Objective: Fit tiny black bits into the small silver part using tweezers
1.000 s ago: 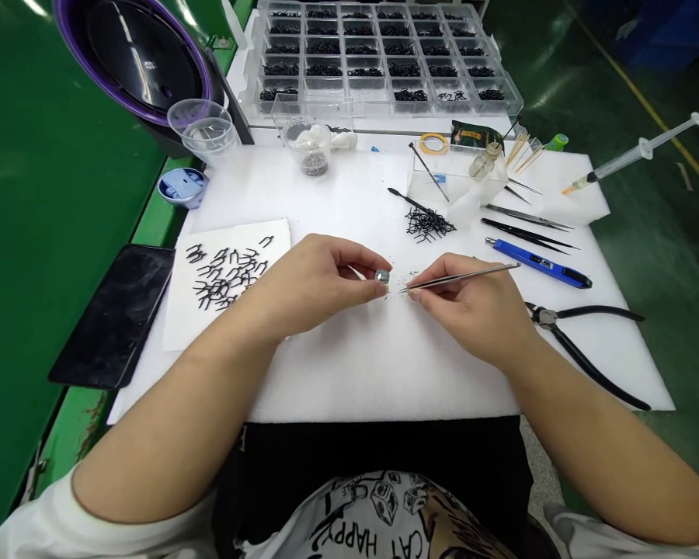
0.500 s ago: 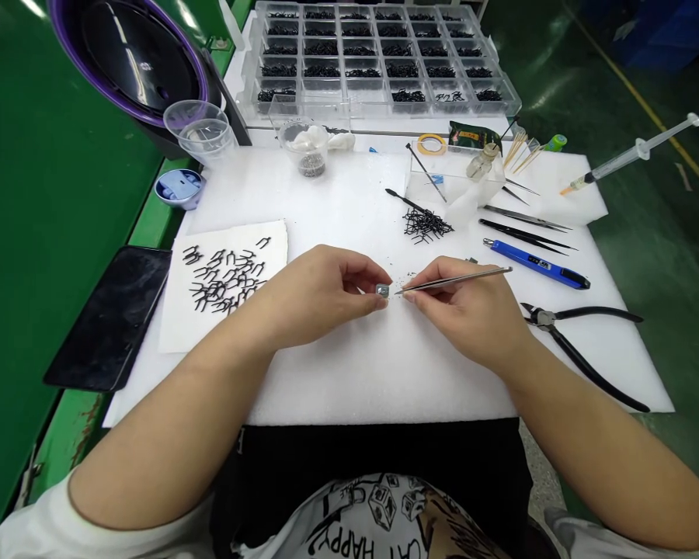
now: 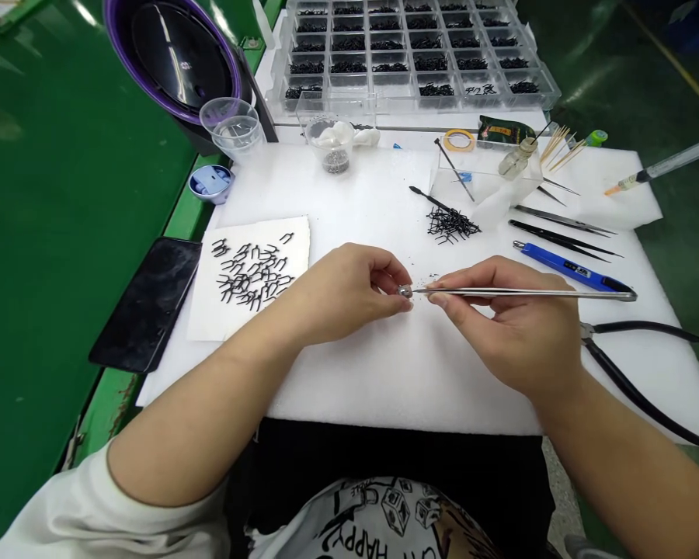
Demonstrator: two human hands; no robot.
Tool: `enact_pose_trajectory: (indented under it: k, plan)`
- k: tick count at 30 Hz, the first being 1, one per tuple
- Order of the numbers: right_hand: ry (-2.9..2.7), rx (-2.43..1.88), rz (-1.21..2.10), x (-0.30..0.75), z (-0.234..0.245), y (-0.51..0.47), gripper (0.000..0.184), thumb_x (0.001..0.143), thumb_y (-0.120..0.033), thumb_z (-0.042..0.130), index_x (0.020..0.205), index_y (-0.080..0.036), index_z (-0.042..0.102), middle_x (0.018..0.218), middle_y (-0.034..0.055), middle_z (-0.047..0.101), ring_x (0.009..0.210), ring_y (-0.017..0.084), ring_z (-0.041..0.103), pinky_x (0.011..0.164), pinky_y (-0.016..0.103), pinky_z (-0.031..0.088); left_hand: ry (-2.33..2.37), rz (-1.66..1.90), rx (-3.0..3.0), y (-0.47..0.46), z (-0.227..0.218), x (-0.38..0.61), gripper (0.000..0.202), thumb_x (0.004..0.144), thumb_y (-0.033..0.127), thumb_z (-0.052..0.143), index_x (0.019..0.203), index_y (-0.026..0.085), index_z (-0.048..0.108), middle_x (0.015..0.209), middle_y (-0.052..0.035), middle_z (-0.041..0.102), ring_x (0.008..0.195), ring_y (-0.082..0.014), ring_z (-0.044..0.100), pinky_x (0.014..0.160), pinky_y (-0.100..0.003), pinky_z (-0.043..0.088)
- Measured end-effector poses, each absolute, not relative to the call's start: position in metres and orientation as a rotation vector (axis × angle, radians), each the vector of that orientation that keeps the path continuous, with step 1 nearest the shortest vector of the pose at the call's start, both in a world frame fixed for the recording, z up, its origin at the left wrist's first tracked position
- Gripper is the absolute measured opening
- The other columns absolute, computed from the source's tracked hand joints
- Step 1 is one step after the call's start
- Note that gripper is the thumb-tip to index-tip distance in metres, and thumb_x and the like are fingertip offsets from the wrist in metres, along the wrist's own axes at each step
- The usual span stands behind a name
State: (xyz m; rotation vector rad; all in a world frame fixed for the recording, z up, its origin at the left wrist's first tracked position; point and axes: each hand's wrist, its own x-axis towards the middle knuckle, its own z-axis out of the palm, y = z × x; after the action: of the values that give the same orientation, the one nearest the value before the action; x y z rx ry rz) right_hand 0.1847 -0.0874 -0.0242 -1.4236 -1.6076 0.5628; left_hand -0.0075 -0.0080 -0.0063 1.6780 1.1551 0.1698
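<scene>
Between thumb and fingers my left hand (image 3: 364, 287) pinches a small grey metal piece (image 3: 405, 291) over the white foam sheet. My right hand (image 3: 501, 318) grips a pair of silver tweezers (image 3: 536, 293), lying almost level, with the tip pointing left at the metal piece. The tip reaches the piece or stops just short; I cannot tell which. Dark specks lie on the foam behind the fingertips. Farther back is a pile of bent black pieces (image 3: 451, 225). Left of my left hand, more such pieces (image 3: 250, 272) are spread on a white pad (image 3: 206, 310).
A clear compartment box (image 3: 399, 92) of black pieces stands at the back. On the right lie dark tweezers (image 3: 562, 237), a blue utility knife (image 3: 571, 265), cutting pliers (image 3: 623, 373) and a syringe (image 3: 669, 167). A black phone-like slab (image 3: 145, 307) and plastic cups (image 3: 236, 132) are at left.
My right hand has turned the tweezers from a slant to nearly level and brought their tip to the metal piece. The whole view has shifted, so things sit farther right.
</scene>
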Motion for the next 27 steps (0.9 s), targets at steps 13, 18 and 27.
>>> enact_pose_trajectory:
  k: [13, 18, 27]
  plan:
    - [-1.633, -1.432, 0.574, 0.184, -0.0243, -0.0856, 0.006, 0.082, -0.021, 0.075, 0.086, -0.025, 0.073, 0.089, -0.0016, 0.079, 0.078, 0.017, 0.076, 0.064, 0.027, 0.063, 1.153, 0.188, 1.708, -0.0078, -0.0102, -0.0081, 0.022, 0.076, 0.04, 0.075, 0.093, 0.026, 0.073, 0.081, 0.0031, 0.075, 0.07, -0.0117, 0.065, 0.062, -0.026, 0.048]
    - [-1.655, -1.422, 0.572, 0.1845, -0.0248, -0.0852, 0.006, 0.083, -0.02, 0.074, 0.086, -0.026, 0.073, 0.088, -0.002, 0.079, 0.078, 0.017, 0.076, 0.066, 0.028, 0.064, 1.148, 0.191, 1.714, -0.0081, -0.0111, -0.0082, 0.019, 0.076, 0.039, 0.075, 0.09, 0.026, 0.073, 0.079, 0.0033, 0.074, 0.068, -0.0118, 0.064, 0.06, -0.025, 0.047]
    - [-1.749, -1.399, 0.479, 0.1855, -0.0256, -0.0853, 0.005, 0.085, -0.021, 0.073, 0.089, -0.023, 0.072, 0.088, -0.0005, 0.079, 0.078, 0.015, 0.075, 0.067, 0.026, 0.061, 1.152, 0.205, 1.752, -0.009, -0.0125, -0.0074, 0.018, 0.076, 0.039, 0.074, 0.089, 0.026, 0.073, 0.081, 0.0034, 0.075, 0.072, -0.0141, 0.068, 0.062, -0.027, 0.049]
